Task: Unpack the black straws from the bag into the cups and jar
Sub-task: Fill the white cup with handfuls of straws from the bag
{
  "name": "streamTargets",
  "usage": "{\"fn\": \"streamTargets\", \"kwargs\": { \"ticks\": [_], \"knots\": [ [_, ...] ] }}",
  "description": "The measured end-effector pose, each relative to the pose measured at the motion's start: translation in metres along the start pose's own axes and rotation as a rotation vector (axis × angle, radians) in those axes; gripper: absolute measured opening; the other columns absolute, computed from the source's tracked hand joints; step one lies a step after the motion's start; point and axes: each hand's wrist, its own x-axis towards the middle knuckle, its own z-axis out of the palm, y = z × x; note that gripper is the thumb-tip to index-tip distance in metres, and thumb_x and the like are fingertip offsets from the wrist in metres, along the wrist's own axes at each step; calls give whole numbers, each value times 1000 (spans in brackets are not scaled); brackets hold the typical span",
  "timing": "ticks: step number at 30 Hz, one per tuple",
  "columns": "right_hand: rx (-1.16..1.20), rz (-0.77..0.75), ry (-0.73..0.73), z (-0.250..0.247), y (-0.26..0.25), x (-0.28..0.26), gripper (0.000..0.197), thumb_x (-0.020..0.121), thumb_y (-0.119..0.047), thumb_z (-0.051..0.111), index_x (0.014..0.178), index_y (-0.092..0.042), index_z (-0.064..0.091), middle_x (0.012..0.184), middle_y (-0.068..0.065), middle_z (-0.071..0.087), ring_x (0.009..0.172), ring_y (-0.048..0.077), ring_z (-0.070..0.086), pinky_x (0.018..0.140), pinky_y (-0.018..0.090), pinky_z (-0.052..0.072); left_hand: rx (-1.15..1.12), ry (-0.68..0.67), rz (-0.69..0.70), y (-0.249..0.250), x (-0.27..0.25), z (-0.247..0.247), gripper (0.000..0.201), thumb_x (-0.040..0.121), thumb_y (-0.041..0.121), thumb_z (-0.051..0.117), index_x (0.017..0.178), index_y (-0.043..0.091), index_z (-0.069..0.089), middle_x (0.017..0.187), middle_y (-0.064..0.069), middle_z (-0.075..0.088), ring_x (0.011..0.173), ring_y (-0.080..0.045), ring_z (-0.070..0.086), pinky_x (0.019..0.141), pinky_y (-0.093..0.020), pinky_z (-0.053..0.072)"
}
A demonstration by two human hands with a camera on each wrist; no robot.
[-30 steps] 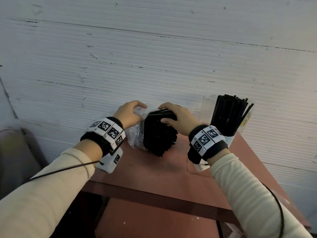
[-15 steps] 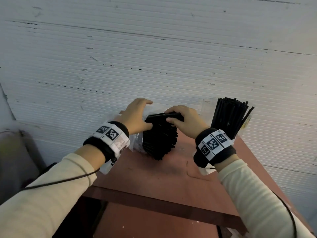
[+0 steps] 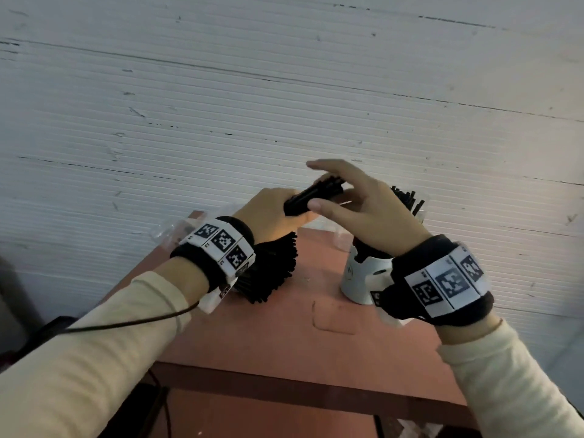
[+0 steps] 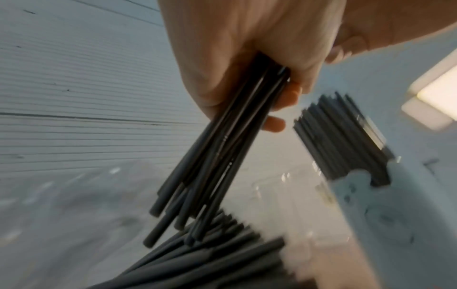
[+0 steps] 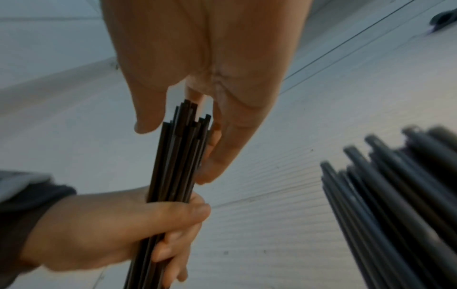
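My left hand (image 3: 284,210) grips a small bundle of black straws (image 3: 313,197) and holds it up above the table. My right hand (image 3: 313,184) is open, its straight fingers and thumb touching the bundle's upper ends (image 5: 188,113). In the left wrist view the bundle (image 4: 217,156) hangs down from my fist toward the straws left in the bag (image 4: 197,260). That clear bag (image 3: 167,230) lies on the table under my left wrist, its straws (image 3: 275,273) fanning out. Behind my right wrist stands a white cup (image 3: 360,279) packed with black straws (image 3: 406,197).
The reddish-brown table (image 3: 300,336) is small, and its front edge is close to me. A white ribbed wall (image 3: 284,105) runs right behind it. A clear container (image 3: 339,240) stands between the bag and the cup, mostly hidden.
My left hand left the bag and now grips a bundle raised out of it. My right hand has let go of the straws and opened against the bundle's ends. Both hands rose.
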Motion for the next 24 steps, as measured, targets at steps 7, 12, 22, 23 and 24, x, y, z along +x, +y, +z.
{"fn": "streamTargets", "kwargs": {
  "ticks": [7,12,22,23,24],
  "knots": [
    [31,-270,257,-17,-33,3,54,92,-13,61,142,-17,39,137,-6,46,126,11,47,103,30,46,-458,-103,16,55,-5,15,45,69,60,59,61,16,60,56,0,56,60,-18,56,70,-39,51],
    [-96,-180,174,1,-7,-6,32,92,-6,55,122,-11,62,121,-3,60,111,6,57,100,25,45,-587,-261,-85,50,-22,49,16,82,30,72,71,18,70,69,-4,64,74,-15,61,82,-34,51],
    [-148,-76,69,14,21,-29,27,89,-12,62,116,-13,64,115,-1,62,108,4,54,96,10,38,-569,-531,-264,17,-33,71,16,78,26,80,85,14,73,88,0,71,93,-13,66,106,-39,46],
    [-145,-75,67,14,20,-30,29,89,-14,63,118,-12,63,117,-1,61,109,3,53,96,8,36,-547,-529,-260,18,-32,71,26,75,37,80,83,13,73,85,0,71,92,-14,67,106,-41,46],
    [-143,-72,73,13,19,-30,33,89,-16,64,122,-12,61,121,0,60,112,2,51,97,7,35,-520,-512,-254,19,-32,70,36,71,48,78,80,13,72,81,-1,70,90,-16,67,105,-43,47]
  ]
}}
